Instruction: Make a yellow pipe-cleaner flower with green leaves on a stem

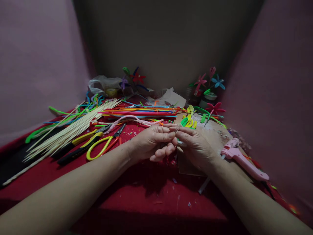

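- Left hand (160, 142), right hand (194, 140): fingers pinch a thin piece (176, 128) between them, its long axis unclear.
- Green loop (184, 121): just beyond, nearer right hand.

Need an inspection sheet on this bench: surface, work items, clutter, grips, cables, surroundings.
Surface: red cloth, dotted with tiny scraps; flat brown board under the right hand.
Work items: green and yellow fuzzy loops just beyond the right fingers; whatever is at the fingertips is too small to identify.
Clutter: pale thin wooden sticks, yellow-and-black-handled pliers, yellow-and-orange-handled scissors, multicoloured fuzzy stems; pink plastic glue gun at the right.
Grips: left hand and right hand meet at the fingertips.
Cables: none clearly made out.
Surroundings: pinkish side wall, dark grey backdrop, red fuzzy flower and blue fuzzy flower at the back.
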Available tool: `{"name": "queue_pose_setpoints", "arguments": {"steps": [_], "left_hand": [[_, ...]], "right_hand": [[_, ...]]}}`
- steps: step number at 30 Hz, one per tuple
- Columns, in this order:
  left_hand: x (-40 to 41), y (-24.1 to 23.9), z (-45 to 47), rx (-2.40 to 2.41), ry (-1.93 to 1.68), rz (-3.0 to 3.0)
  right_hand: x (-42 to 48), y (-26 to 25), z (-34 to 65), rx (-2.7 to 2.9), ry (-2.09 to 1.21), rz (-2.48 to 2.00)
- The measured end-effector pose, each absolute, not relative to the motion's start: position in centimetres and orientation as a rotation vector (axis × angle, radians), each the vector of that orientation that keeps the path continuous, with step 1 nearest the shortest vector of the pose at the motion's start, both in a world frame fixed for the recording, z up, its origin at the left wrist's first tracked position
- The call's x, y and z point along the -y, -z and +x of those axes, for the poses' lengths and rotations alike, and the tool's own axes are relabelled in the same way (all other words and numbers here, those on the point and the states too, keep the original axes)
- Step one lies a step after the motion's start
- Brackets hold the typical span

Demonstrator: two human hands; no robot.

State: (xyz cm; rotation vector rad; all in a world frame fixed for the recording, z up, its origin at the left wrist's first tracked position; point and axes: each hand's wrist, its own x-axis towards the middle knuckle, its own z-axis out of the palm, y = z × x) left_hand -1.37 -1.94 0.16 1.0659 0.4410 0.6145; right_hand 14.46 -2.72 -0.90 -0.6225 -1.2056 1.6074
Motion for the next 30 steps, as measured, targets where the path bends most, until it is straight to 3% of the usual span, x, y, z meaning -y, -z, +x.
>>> {"name": "queue_pose_setpoints", "arguments": {"steps": [22, 30], "left_hand": [[1.8, -0.6, -2.0, -0.451, -0.548, 1.172], [3.1, -1.0, -0.5, -0.775, -0.796, 1.549]], "right_hand": [[3.2, 1.3, 14.0, 1.122, -1.585, -0.557], [3.3, 1.2, 13.6, 0.996, -1.475, -0.636]]}}
